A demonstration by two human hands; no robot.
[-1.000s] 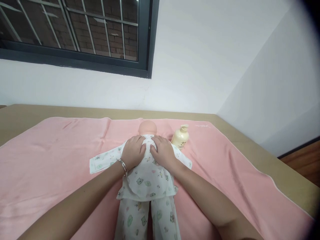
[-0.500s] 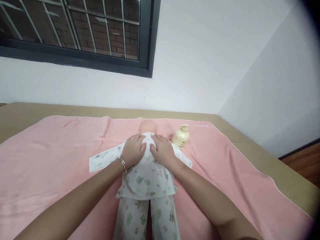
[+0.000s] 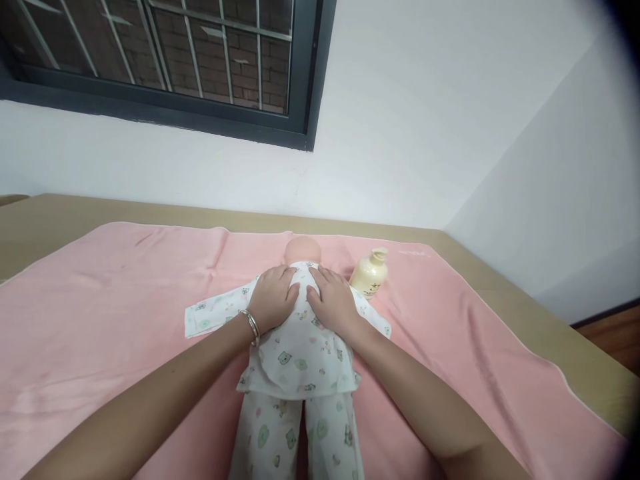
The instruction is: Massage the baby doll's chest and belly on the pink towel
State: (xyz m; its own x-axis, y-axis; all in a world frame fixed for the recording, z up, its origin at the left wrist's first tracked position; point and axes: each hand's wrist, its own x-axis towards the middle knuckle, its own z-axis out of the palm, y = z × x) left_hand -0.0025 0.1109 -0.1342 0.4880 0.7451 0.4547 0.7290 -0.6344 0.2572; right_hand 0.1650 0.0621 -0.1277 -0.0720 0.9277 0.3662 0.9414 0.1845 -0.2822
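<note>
A baby doll (image 3: 303, 249) with a bare, smooth head lies stretched out in a white patterned top (image 3: 300, 363) and matching trousers (image 3: 327, 433). No facial features show from here. My left hand (image 3: 274, 298) rests flat on the left side of the doll's upper body, thumb toward the middle. Mirroring it, my right hand (image 3: 334, 301) lies flat on the right side, fingers pointing to the head. Both hands are open and touch the cloth. A silver bangle (image 3: 251, 327) circles my left wrist. Just past my right hand stands a pale yellow pump bottle (image 3: 370, 273).
Under the doll spreads a pink cloth (image 3: 125, 300) with a few folds, over a tan surface (image 3: 505, 287). A white wall (image 3: 380, 133) rises behind it, with a dark-framed barred window (image 3: 225, 60) at upper left. Brown wood (image 3: 615, 333) shows at the right edge.
The whole view has shifted slightly, so everything sits a little further right in the picture. Both hands stay on the doll in nearly the same spots.
</note>
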